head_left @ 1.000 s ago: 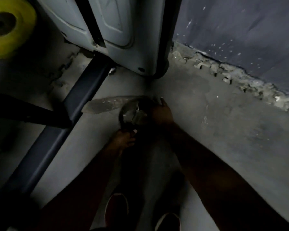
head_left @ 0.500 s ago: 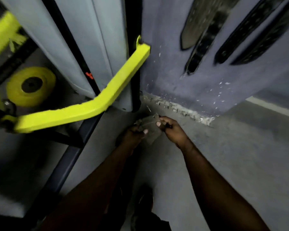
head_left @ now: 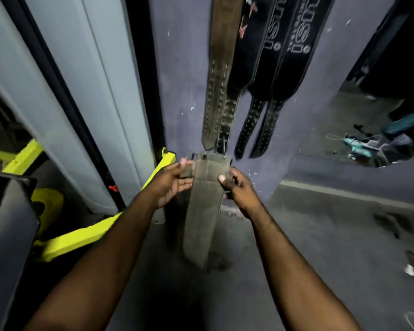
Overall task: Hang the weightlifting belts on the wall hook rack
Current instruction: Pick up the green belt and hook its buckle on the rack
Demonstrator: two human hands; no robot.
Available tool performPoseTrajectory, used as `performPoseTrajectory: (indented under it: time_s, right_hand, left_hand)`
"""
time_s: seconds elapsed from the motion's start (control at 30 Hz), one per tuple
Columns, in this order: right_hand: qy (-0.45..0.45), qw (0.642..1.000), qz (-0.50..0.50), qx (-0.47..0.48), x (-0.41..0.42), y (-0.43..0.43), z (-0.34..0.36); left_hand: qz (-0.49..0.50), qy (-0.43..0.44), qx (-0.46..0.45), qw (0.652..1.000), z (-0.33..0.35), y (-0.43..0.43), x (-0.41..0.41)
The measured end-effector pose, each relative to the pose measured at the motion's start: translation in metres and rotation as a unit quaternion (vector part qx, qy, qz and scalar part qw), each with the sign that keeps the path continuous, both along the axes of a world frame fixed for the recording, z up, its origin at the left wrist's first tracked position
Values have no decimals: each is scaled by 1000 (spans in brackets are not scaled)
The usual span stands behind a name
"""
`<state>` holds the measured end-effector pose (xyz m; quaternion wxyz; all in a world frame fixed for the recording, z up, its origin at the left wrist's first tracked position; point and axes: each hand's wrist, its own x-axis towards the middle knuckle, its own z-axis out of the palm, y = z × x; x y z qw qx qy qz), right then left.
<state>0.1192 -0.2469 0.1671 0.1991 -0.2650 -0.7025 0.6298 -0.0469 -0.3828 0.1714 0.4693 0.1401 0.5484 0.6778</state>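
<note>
At the far left we are looking past a dark padded block (head_left: 10,223), with a yellow weight plate (head_left: 49,201) lying low beside it and a yellow bar (head_left: 81,237) running up at a slant toward our hands. Pale grey machine panels (head_left: 69,91) are rising behind them.

Our left hand (head_left: 170,181) is gripping the top left corner of the olive belt (head_left: 204,211), thumb on top and fingers curled under a small dark piece there. It is probably the buckle end, though the blur is hiding what it is. The belt is hanging straight down between our two hands, its wide face turned toward us and its lower end dangling above the grey floor (head_left: 320,235). Our right hand (head_left: 237,187) is pinching the belt's right edge just under the top, with the thumb pressing on the front face.

The belt's top edge is sitting just below the tips of the belts already hanging on the blue-grey wall (head_left: 182,68). These are a brown belt (head_left: 219,75) with rows of holes, nearest our left hand, and black belts (head_left: 275,68) with white lettering beside it. The hooks holding them are lying out of view above.

At the far right, teal clutter (head_left: 359,146) is lying on the floor in a darker space.
</note>
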Motion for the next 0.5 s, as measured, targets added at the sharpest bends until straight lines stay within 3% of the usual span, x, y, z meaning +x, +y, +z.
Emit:
performPoseTrajectory:
  time_s: [0.1,0.27,0.43,0.5]
  right_hand:
    - [50,999,4,15,1,9,47]
    - [97,991,39,88,-6,12,119]
    - [177,971,-24,158,-8,25,199]
    - [213,958,-77,174,-10,30,220]
  left_hand:
    - [-13,-85,112,990,26,-5,-10]
    - [-99,78,136,983,72,14,-2]
    - [43,211,208,954,146,50,24]
    - [110,211,250,939,183,64,31]
